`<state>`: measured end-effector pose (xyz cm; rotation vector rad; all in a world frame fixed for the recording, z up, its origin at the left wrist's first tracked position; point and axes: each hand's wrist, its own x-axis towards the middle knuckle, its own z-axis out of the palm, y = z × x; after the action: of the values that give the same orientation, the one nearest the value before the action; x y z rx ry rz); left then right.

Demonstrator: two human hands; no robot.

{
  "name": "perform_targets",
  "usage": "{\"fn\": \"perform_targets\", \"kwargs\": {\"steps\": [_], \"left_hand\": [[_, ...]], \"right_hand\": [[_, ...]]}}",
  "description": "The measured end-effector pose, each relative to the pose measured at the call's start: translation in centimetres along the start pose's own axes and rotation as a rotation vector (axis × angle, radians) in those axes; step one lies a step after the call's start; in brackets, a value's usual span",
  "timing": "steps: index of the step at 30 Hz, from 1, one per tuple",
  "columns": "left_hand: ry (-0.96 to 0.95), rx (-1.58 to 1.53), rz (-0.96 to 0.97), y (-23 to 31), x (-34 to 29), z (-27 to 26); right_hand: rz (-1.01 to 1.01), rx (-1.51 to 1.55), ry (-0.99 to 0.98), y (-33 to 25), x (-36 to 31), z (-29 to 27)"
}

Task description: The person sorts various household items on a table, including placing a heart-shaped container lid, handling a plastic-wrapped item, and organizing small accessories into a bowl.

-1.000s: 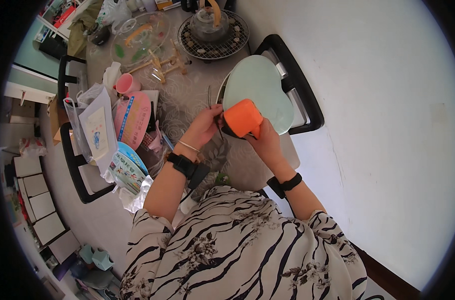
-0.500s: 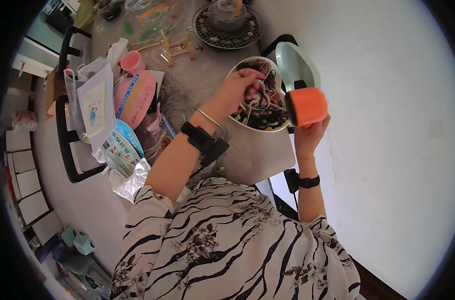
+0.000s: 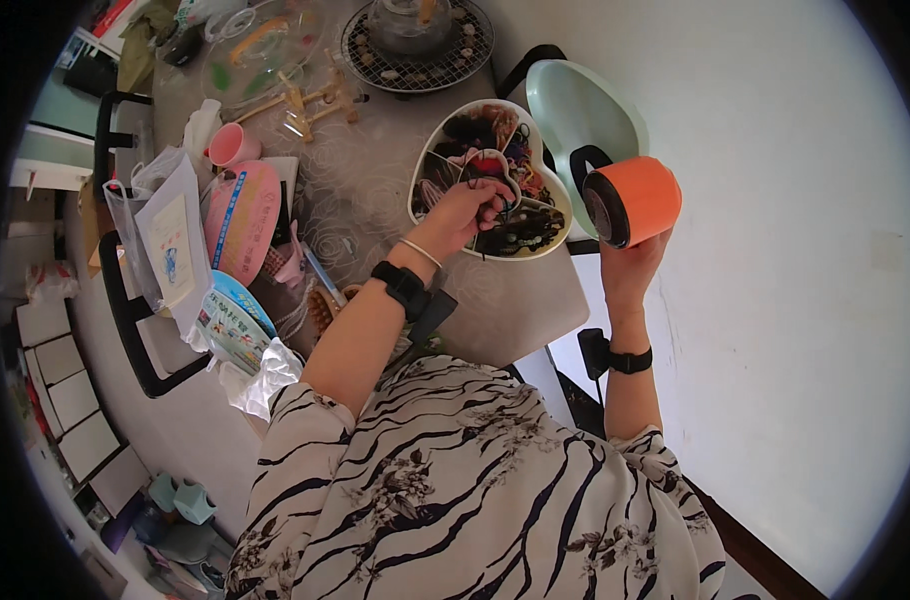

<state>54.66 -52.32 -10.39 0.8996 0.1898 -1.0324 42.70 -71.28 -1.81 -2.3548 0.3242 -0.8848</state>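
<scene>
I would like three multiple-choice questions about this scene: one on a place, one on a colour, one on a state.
1. Where is the left hand?
A. over the heart-shaped tray
B. on the pink cup
C. on the round wire rack

2. What colour is the cylinder in the right hand?
A. green
B. orange
C. white

3. How is the heart-shaped tray?
A. closed by its lid
B. open, its compartments filled
C. open and bare

Answers:
1 A, the fingers reach into the tray's middle.
2 B, the orange cylinder is held up beside the table.
3 B, small dark and coloured items lie in its compartments, and the pale green lid is off, behind it.
</scene>
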Motion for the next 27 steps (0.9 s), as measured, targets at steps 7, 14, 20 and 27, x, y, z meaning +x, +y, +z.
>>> {"fn": "perform_targets", "kwargs": {"steps": [7,14,20,27], "left_hand": [[-0.079,0.29,0.016,0.0,1.8,1.8],[-0.037,0.096,0.16,-0.5,4.1,2.9],[0.054,0.135,0.115,-0.3,5.8,3.6],[0.113,0.063,0.186,-1.5,6.9,2.1]], "right_hand": [[0.126,0.091,-0.009,0.7,-0.3,-0.2],[0.153,0.113,-0.017,0.6,-0.1,-0.3],[0.153,0.099,-0.052,1.3,-0.6,-0.5],[0.179,0.139,-0.045,1.4,-0.5,-0.2]]}}
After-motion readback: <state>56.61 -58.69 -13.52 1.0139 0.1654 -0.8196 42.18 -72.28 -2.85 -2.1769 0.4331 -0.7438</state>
